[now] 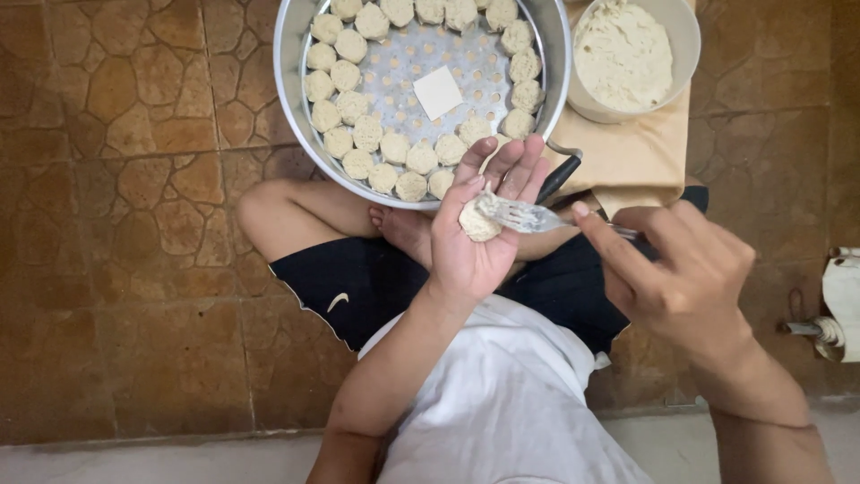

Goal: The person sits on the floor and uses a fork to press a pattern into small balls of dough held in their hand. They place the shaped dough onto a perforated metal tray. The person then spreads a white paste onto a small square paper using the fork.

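Dough lump (477,220) rests in the open palm of the left hand (470,237), above the person's crossed legs and just below the near rim of the round perforated metal tray (291,85). The left hand's fingers are spread flat rather than curled, so the lump is only cradled, not gripped. The right hand (685,278) is closed around the handle of a fork (524,215), whose tines touch the lump from the right.

Risks noted:
- With the palm flat, a firm push from the fork could slide the lump off toward the lap or the stone floor (116,224).
- The tines appear coated with dough; sticking could lift or tear the lump when the fork comes away.
- Finished dough pieces (358,134) sit closely packed, touching, around the tray's edge; a careless placement could squash neighbours or fuse them.
- A white square of paper (437,92) lies loose in the bare centre of the tray and could be caught by the hand.
- The bowl of dough (627,54) stands on a tan cloth (627,157) beside the tray; a tug on the cloth could tip it.
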